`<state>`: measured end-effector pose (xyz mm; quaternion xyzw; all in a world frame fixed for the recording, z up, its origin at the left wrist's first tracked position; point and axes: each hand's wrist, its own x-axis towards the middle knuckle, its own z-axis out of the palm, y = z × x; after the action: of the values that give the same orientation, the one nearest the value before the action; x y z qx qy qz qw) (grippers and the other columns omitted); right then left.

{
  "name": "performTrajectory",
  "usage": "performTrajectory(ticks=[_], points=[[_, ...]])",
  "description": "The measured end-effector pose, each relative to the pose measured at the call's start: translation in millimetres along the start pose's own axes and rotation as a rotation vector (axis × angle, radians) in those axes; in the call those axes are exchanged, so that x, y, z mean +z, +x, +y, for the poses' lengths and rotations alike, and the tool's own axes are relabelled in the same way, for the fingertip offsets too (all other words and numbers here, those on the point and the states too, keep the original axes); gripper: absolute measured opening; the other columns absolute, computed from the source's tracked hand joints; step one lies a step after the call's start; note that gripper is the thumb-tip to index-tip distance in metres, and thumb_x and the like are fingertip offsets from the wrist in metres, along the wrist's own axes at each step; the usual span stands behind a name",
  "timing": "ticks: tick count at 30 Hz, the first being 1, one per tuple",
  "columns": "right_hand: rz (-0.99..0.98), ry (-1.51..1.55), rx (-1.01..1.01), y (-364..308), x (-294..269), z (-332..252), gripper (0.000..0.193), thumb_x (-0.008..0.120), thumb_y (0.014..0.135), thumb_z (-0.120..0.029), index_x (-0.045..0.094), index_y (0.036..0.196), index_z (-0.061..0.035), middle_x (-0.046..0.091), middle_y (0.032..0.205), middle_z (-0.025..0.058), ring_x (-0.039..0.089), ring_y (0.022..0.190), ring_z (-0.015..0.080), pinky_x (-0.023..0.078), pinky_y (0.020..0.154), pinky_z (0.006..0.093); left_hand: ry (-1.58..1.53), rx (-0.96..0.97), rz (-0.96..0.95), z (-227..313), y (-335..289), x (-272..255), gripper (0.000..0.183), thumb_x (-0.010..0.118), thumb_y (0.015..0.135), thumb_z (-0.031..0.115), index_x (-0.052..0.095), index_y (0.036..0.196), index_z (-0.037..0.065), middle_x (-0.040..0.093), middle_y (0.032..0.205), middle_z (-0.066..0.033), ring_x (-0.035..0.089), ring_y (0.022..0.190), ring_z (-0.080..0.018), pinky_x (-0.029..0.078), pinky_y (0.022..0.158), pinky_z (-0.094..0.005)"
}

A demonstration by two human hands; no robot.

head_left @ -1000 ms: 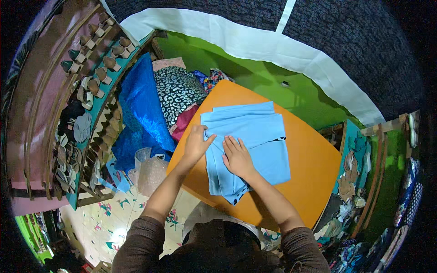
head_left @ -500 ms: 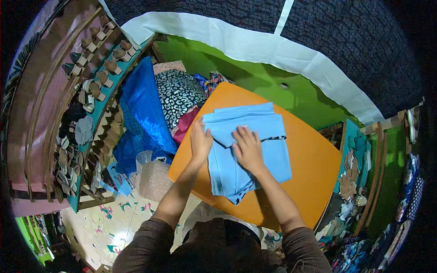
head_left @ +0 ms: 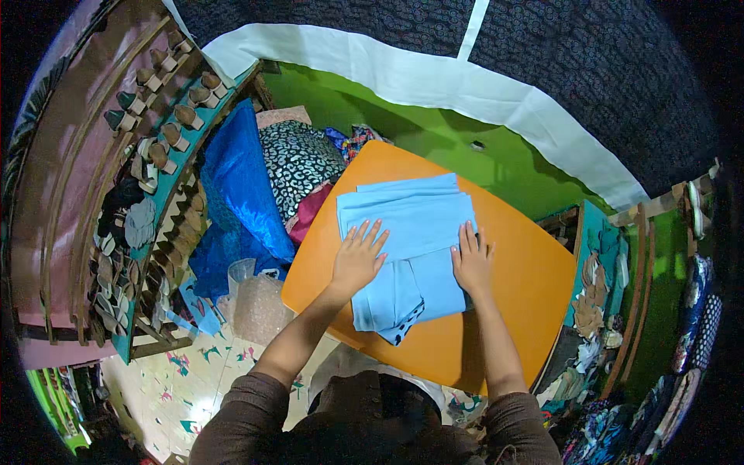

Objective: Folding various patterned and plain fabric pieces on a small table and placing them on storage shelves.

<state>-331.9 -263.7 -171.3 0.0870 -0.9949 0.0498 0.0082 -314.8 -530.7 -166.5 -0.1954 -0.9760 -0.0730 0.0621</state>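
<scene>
Blue, shiny fabric is lying well left of my left hand, which is resting palm-down, fingers spread, over the left edge of a pale-blue, folded, roughly rectangular stack of cloth. This stack is filling the space between my hands and reaching beyond both sets of fingertips, its slightly longer axis running away from me. Its black-spotted lower corner is poking out toward me, a little nearer my left hand. My right hand is lying flat along the right edge, fingers slightly parted; neither hand is gripping anything. Farther right, smooth orange tabletop is showing bare.
</scene>
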Motion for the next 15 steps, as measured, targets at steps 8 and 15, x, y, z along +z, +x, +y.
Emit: performTrajectory(ticks=[8,15], points=[[0.009,-0.008,-0.234,-46,-22,18,0.074,0.052,0.081,-0.047,0.031,0.134,-0.0002,0.023,0.144,0.0133,0.021,0.132,0.0346,0.013,0.104,0.0576,-0.184,0.103,-0.126,81,-47,-41,0.082,0.056,0.074,0.055,0.03,0.136,0.008,0.028,0.14,-0.0184,0.026,0.129,-0.0344,0.019,0.103,-0.0554],[-0.196,-0.003,-0.607,-84,-34,19,0.084,0.07,0.064,-0.041,0.033,0.136,-0.0181,0.018,0.142,0.0256,0.018,0.132,0.0388,0.016,0.102,0.0592,0.055,0.159,-0.244,122,-77,-23,0.072,0.059,0.073,0.04,0.035,0.134,0.008,0.028,0.14,-0.019,0.027,0.129,-0.0349,0.02,0.103,-0.0549]])
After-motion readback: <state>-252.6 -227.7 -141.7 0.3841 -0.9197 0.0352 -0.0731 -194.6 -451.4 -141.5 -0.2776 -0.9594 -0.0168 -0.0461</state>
